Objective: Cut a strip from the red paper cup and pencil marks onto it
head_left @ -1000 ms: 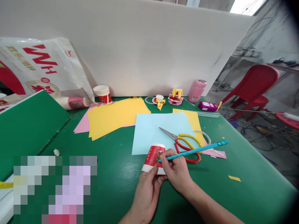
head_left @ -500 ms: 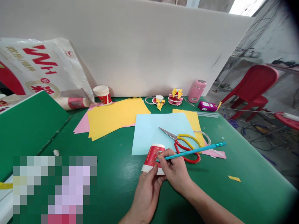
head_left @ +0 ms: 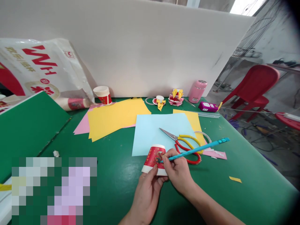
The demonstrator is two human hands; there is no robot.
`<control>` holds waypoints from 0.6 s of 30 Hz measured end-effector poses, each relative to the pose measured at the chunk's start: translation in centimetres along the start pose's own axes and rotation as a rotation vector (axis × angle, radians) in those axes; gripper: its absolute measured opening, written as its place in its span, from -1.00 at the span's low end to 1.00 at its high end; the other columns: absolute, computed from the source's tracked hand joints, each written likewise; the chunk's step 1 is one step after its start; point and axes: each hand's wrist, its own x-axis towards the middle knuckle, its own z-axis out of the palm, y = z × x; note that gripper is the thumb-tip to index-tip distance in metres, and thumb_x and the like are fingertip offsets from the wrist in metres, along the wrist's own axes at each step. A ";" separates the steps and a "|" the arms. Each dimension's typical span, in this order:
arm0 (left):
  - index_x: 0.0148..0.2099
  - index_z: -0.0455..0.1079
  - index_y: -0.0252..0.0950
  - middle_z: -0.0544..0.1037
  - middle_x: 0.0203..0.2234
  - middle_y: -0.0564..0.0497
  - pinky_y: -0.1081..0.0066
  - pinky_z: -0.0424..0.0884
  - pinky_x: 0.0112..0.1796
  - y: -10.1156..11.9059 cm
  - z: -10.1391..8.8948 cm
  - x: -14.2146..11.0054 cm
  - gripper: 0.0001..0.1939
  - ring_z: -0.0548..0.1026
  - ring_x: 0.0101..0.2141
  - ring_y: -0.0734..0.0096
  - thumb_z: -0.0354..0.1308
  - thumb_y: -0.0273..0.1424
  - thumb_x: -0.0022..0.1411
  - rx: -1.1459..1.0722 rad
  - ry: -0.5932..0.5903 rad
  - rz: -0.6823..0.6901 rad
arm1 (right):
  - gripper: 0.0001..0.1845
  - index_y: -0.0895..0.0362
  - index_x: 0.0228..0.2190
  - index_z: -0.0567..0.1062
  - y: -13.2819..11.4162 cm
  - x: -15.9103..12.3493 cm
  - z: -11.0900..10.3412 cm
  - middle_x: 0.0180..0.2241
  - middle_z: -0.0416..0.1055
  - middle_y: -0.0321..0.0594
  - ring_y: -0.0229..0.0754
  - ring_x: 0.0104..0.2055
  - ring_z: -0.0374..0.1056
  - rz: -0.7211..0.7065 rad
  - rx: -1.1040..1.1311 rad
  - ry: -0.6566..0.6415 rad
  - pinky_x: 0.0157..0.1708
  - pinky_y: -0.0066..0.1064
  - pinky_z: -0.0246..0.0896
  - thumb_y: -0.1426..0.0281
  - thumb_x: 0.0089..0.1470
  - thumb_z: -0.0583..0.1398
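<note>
My left hand [head_left: 148, 192] grips the lower edge of a red and white paper cup piece [head_left: 152, 157], thumb on its printed face. A blue pencil [head_left: 197, 150] is pinched in my right hand [head_left: 178, 170]; its tip end lies close to the printed red surface, though I cannot tell if it touches. Just beyond my right hand, scissors [head_left: 181, 140] with yellow and red handles lie spread on a light blue sheet [head_left: 147, 131]. A silvery ring [head_left: 206, 136] lies beside their handles.
Yellow sheets [head_left: 117, 117] lie over pink paper at the back left. Along the white board stand a paper cup [head_left: 103, 94], small paper-decorated items [head_left: 176, 97] and a pink bottle [head_left: 198, 91]. A purple pack [head_left: 208, 107] lies right. A green panel [head_left: 30, 131] slants at left.
My right hand has shifted slightly right with the pencil, uncovering more of the cup's printed picture. The left hand and the cup piece have barely moved.
</note>
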 end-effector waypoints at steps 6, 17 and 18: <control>-0.19 0.44 -0.31 0.55 -0.36 -0.06 0.34 0.37 -0.26 0.1 0.1 0.1 -0.78 0.46 -0.26 0.27 0.07 -0.40 0.10 -0.010 -0.031 -0.005 | -0.85 0.13 -0.53 0.26 -0.1 -0.1 0.3 -0.68 0.08 -0.44 -0.38 -0.71 0.01 0.039 0.070 -0.033 -0.74 -0.55 -0.10 0.40 0.06 0.05; -0.16 0.43 -0.28 0.56 -0.37 -0.06 0.30 0.37 -0.23 0.1 0.2 0.0 -0.77 0.45 -0.21 0.21 0.07 -0.41 0.11 -0.038 -0.052 -0.008 | -0.86 0.16 -0.50 0.33 -0.2 -0.1 0.6 -0.61 0.22 -0.34 -0.36 -0.66 0.07 0.016 0.059 -0.061 -0.67 -0.53 -0.01 0.40 0.05 0.06; -0.16 0.43 -0.28 0.56 -0.37 -0.05 0.30 0.37 -0.23 0.1 0.2 0.0 -0.77 0.45 -0.21 0.22 0.07 -0.42 0.11 -0.052 -0.052 -0.011 | -0.86 0.16 -0.51 0.33 -0.3 -0.1 0.6 -0.60 0.22 -0.33 -0.36 -0.66 0.08 0.011 0.051 -0.056 -0.67 -0.53 -0.01 0.40 0.04 0.07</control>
